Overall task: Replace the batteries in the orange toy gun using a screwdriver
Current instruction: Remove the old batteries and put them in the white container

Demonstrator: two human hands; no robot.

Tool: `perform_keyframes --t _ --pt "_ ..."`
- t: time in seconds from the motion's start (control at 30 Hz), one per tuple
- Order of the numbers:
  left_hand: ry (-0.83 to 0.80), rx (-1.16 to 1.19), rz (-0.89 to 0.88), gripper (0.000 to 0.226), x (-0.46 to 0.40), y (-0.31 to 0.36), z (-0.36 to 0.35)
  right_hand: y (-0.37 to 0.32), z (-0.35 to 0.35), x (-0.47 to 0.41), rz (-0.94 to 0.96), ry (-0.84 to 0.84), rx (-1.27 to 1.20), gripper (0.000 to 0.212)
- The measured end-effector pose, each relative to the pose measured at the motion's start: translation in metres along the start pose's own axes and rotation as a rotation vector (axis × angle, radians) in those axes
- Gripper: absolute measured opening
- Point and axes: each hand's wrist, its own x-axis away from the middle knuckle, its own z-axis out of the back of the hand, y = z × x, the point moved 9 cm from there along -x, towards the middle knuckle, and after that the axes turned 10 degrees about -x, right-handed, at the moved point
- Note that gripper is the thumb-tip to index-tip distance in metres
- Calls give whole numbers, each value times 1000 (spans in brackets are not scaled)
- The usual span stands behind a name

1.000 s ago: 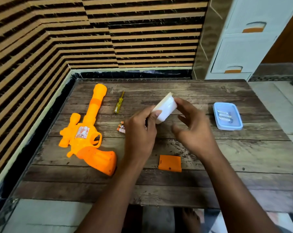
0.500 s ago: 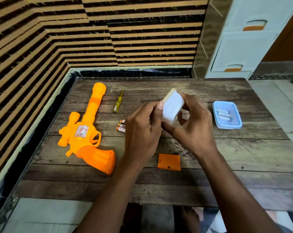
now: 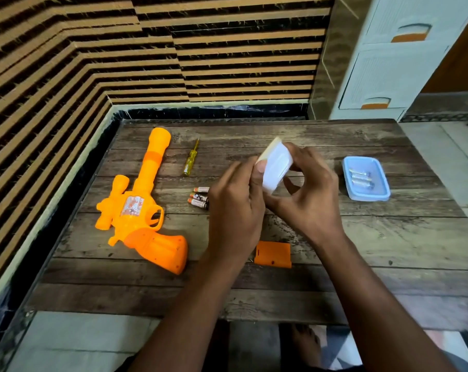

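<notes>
Striped wall panels back a worn wooden counter (image 3: 254,299). Both hands hold a small white box (image 3: 277,167) above its middle: the left hand (image 3: 235,208) pinches one edge, the right hand (image 3: 308,194) cups the other. The orange toy gun (image 3: 144,208) lies near the left edge; it looks like light, stiff, hollow plastic, best gripped by the handle. 3 batteries (image 3: 199,197), a screwdriver (image 3: 191,159) and the orange cover (image 3: 272,254) lie loose beside it.

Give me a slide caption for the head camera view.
Both hands hold a white box above the table, orange toy gun alongside.
</notes>
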Motion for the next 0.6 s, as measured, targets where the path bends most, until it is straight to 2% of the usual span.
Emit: perform_keyframes --t 0.2,0.43,0.6 --pt "-24 30 -77 25 -10 4 5 -1 13 -1 33 -17 55 73" --pt "-138 236 59 37 -8 -12 -2 3 14 1 45 -63 11 80" --pt "-122 238 65 25 -6 -12 0 -1 17 1 77 -52 -12 77"
